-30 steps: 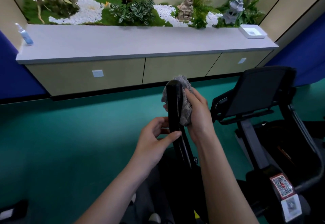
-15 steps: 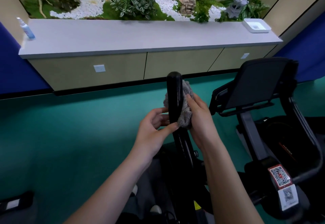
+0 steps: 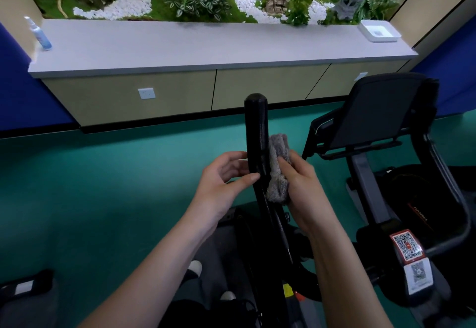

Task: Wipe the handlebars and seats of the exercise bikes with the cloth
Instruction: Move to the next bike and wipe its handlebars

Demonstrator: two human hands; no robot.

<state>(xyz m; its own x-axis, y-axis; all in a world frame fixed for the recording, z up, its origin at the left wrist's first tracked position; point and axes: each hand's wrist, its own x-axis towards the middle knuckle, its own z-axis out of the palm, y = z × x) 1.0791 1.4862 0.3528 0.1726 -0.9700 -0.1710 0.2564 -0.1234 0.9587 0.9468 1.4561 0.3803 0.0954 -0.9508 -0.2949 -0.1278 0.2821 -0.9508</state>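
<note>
A black upright handlebar of an exercise bike rises in the middle of the head view. My right hand presses a grey fluffy cloth against the bar's right side, fingers curled round the cloth. My left hand holds the bar from the left, thumb on its front and fingers behind it. The bar's rounded top stands bare above both hands.
A second exercise bike with a black console and QR stickers stands at the right. A long cabinet runs along the wall with a spray bottle, a white tray and a planter behind. Green floor lies to the left.
The right hand has slid the cloth down the bar, from its top to its middle. The left hand stayed on the bar. The view tilted down slightly.
</note>
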